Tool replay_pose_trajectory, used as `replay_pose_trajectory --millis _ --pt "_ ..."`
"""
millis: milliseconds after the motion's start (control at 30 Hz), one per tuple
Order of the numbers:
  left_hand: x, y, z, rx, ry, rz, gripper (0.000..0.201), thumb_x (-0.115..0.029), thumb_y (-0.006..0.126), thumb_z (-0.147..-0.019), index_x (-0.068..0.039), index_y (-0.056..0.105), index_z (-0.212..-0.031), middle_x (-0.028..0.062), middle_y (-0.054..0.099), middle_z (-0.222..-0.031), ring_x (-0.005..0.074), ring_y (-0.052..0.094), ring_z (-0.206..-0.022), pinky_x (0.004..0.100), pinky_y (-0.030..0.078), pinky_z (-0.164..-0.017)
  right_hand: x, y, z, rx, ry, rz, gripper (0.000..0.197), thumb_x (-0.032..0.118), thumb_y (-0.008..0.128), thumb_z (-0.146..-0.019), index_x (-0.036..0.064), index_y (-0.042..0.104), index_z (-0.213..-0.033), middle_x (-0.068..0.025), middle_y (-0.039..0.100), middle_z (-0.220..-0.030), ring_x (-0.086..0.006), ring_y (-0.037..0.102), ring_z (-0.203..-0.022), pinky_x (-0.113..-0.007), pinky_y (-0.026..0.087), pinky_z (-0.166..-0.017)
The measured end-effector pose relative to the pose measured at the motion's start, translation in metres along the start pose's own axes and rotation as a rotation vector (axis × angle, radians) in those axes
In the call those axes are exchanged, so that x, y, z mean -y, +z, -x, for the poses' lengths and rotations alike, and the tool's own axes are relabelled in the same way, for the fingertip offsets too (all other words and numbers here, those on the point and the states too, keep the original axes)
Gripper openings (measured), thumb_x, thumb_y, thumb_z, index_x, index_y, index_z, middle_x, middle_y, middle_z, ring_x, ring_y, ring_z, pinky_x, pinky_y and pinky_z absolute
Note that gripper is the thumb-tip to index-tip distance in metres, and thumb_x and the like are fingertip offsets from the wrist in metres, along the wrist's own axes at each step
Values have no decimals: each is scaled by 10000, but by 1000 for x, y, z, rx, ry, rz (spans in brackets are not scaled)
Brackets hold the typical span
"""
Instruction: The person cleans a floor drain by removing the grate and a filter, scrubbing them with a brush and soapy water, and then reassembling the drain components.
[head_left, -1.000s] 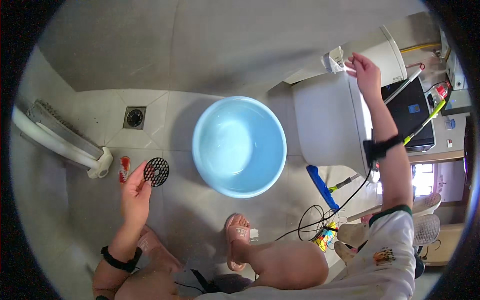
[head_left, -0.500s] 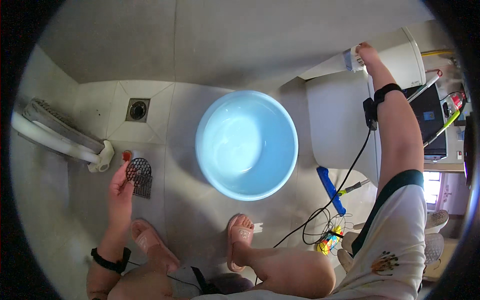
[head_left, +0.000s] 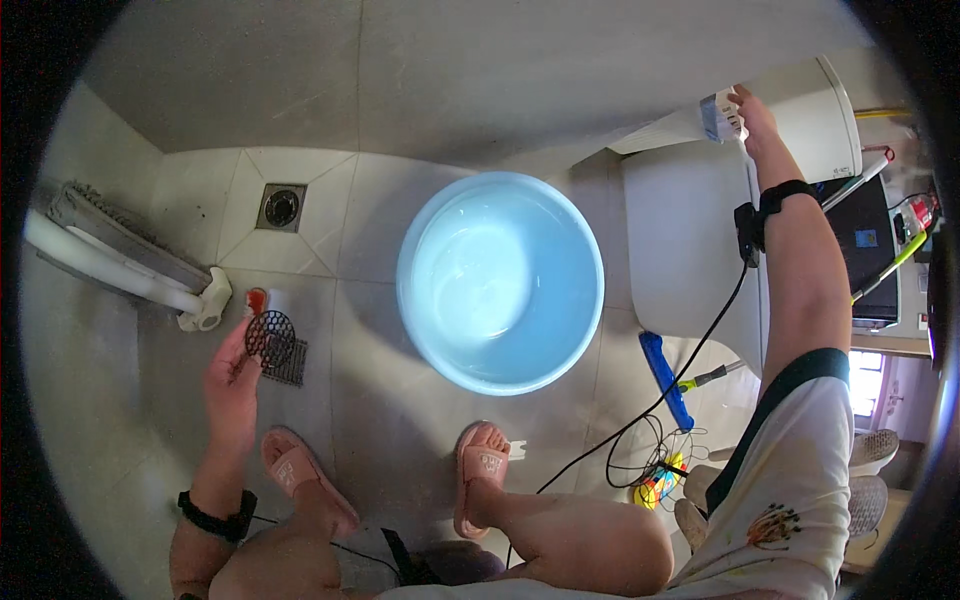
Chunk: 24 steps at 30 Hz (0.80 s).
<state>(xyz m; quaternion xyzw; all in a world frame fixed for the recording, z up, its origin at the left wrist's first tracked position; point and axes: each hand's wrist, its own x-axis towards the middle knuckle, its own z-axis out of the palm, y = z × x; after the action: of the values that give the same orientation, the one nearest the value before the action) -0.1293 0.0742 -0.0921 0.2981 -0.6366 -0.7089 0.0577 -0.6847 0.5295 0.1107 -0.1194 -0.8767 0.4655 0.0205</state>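
Observation:
My left hand point(head_left: 230, 370) is closed on a round black drain cover point(head_left: 270, 338) with a honeycomb of holes, held above a square floor grate point(head_left: 290, 365). A small red piece point(head_left: 257, 300) shows at its fingertips; its kind I cannot make out. At the upper right, my right hand point(head_left: 758, 118) reaches to a white-and-blue soft pack point(head_left: 722, 115) by a white fixture point(head_left: 790, 120), its fingers bent round the pack's near edge. Between my arms, a large light-blue basin point(head_left: 500, 382) stands on the tiled floor with a pale sheen inside.
A second square drain point(head_left: 282, 207) lies at the far left. A white-handled mop point(head_left: 120, 270) leans on the left wall. Toward the right are a blue squeegee point(head_left: 667, 380), a tangled black cable point(head_left: 640, 440) and a colourful toy-like thing point(head_left: 660, 485). My feet wear pink slippers point(head_left: 480, 465).
My left hand has risen slightly with the drain cover, away from the floor grate. My right hand's fingers have shifted and spread a little at the pack. The whole view has drifted slightly.

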Motion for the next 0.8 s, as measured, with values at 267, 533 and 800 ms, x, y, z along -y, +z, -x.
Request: replay_pose_trajectory --millis 267,533,800 --pt "1 -3 -2 -31 54 -14 436 87 429 -849 58 437 -1284 104 562 -1197 156 545 -1074 285 400 -957 -22 -4 27 -93 -284 435 513 321 623 -816 14 546 -1220 -155 574 -1193 -257 540 -1074 -368 358 -974" --pt "5 -12 -5 -31 41 48 412 69 450 -863 57 448 -1275 101 577 -1175 153 555 -1060 279 407 -949 -60 3 209 181 -734 791 358 260 691 -756 89 660 -1069 -180 519 -1243 -359 471 -1146 -423 358 -991" --pt "7 -19 0 -74 23 75 412 58 464 -864 39 462 -1275 91 571 -1188 155 550 -1068 279 416 -934 -52 97 357 668 -738 416 623 135 709 -753 66 436 -1309 -176 443 -1317 -333 511 -1091 -401 434 -932"
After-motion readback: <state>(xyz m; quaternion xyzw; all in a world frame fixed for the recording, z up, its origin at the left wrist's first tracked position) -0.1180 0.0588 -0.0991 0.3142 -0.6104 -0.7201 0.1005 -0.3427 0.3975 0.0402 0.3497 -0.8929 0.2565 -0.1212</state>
